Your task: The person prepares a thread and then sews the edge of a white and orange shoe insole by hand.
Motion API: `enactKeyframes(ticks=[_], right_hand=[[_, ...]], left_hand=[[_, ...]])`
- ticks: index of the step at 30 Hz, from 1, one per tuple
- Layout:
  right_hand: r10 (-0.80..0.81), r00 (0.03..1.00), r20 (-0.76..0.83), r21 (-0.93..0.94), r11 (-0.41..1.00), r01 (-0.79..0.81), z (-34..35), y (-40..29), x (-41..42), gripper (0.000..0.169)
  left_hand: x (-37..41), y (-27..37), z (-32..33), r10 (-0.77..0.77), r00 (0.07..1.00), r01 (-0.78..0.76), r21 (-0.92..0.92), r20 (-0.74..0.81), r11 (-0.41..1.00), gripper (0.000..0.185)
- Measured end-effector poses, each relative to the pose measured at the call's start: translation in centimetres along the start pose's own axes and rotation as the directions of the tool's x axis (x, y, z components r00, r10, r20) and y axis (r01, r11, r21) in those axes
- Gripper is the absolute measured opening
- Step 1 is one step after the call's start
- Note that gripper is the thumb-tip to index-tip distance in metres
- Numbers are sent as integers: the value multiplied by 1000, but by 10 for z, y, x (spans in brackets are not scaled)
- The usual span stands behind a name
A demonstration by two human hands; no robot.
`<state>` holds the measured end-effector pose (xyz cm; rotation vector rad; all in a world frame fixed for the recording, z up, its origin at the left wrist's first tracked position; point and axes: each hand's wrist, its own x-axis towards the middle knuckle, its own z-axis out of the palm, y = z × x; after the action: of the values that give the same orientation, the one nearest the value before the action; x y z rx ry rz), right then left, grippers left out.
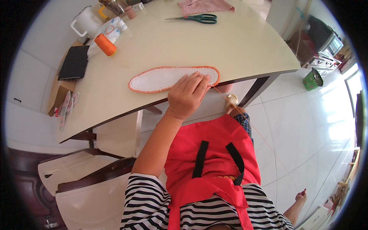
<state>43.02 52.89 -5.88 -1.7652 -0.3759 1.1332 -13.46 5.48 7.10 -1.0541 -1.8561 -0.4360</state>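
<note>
A white shoe insole (155,79) lies along the front edge of the table, its rim bound with orange stitching and rows of stitches running inside it. My left hand (188,90) lies over its right half and holds it down, fingers together on top; the thumb is hidden. From the insole's right end an orange thread (253,126) runs taut, down and across to the far lower right. There my right hand (301,196) is stretched out with curled fingers, at the thread's end. Whether it also holds a needle is too small to tell.
On the table (244,49) are an orange thread cone (105,45), green-handled scissors (201,18), a pink cloth (205,6), a black notebook (74,62) and a white kettle (87,21). Chairs (95,198) stand at left; a green bin (312,79) is on the floor.
</note>
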Motion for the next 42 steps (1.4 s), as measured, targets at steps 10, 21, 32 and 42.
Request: enactKeyframes(ticks=[10, 21, 32, 42], right_hand=[[-13, 994, -106, 63, 998, 20, -44, -17, 7, 26], [88, 981, -176, 111, 991, -69, -56, -22, 45, 23], [-131, 967, -218, 6, 991, 135, -59, -45, 59, 21], [-455, 522, 722, 51, 787, 615, 163, 2, -181, 25]], left_hand=[[-1, -4, 4, 3, 1000, -3, 10, -31, 1000, 21], [-1, -2, 3, -5, 999, 5, -13, -31, 1000, 17], [3, -1, -3, -77, 995, 76, -17, -57, 997, 9], [20, 25, -35, -110, 994, 108, -40, -27, 993, 13]])
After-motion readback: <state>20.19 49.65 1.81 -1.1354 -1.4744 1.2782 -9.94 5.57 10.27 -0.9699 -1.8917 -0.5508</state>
